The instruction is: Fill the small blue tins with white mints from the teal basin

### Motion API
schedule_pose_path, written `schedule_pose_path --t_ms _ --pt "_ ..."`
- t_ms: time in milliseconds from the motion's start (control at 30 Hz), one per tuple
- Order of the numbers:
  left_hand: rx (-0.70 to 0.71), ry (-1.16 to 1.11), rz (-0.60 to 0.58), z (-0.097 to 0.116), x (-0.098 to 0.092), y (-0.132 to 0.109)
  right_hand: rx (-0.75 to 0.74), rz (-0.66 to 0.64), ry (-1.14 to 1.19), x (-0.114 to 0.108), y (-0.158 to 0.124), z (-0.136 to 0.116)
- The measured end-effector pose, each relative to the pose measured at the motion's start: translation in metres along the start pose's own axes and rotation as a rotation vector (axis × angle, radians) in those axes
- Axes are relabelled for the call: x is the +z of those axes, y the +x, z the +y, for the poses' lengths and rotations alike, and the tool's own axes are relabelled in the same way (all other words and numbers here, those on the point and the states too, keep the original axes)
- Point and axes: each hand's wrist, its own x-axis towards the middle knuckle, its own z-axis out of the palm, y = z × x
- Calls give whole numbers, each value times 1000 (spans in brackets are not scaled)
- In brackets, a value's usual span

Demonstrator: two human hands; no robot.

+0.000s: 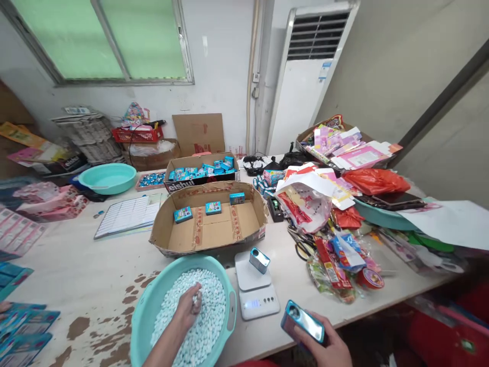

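My left hand is in a turquoise basin filled with small white, mint-like pellets. Its fingers are curled, and a few pellets show between them. Over the table's front edge, my right hand grips a small blue box with a shiny face and a round opening at one end. Between the hands sits a white digital scale with a lit display, too small to read. A similar blue box rests on its plate.
Behind the basin, a shallow cardboard tray holds three blue boxes. Beyond it stands a carton full of more. Packets and scissors crowd the right side. At the left edge, part of another person's hand shows near blue packages.
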Motion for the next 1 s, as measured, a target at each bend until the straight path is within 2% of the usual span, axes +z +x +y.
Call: schedule_pose_path --t_ms 100,200,300,367,467,600,700,800,900,1000 --pt "8 47 68 -14 0 -2 59 -68 -9 -9 21 1" --pt "115 307 129 -19 -3 -8 128 -72 4 -13 34 9" --pt "303 491 48 -16 2 -13 117 -67 25 -15 43 16" --pt "332 447 20 -12 9 -15 109 -102 12 -18 51 18" --pt "281 343 79 -10 19 -18 151 -157 -26 -25 64 18" --pt "319 241 149 -6 23 -30 197 -107 -24 -31 75 25" --pt "365 172 85 0 24 -39 225 -73 -29 -31 80 34" --pt "223 12 45 0 27 -36 232 -47 -33 -29 83 41" --pt "42 -112 117 -11 29 -25 232 -49 1 -28 85 43" --pt "-4 -155 153 -22 28 -20 236 -80 11 -30 87 45"
